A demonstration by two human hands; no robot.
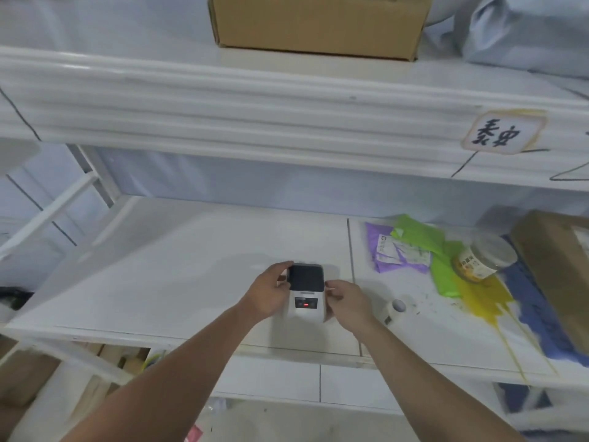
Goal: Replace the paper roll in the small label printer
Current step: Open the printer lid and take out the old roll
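Note:
A small white label printer (306,301) with a dark lid on top and a red light on its front panel stands on the white shelf (159,266). My left hand (269,293) grips its left side, fingers at the lid's edge. My right hand (345,299) holds its right side. The lid looks closed. A white paper roll (395,309) lies on the shelf just right of my right hand, apart from it.
Right of the printer lie purple (379,250), green (427,240) and yellow (481,298) mailer bags, a clear jar (484,260) on its side and a cardboard box (557,275). Another shelf with a brown box (318,23) hangs overhead.

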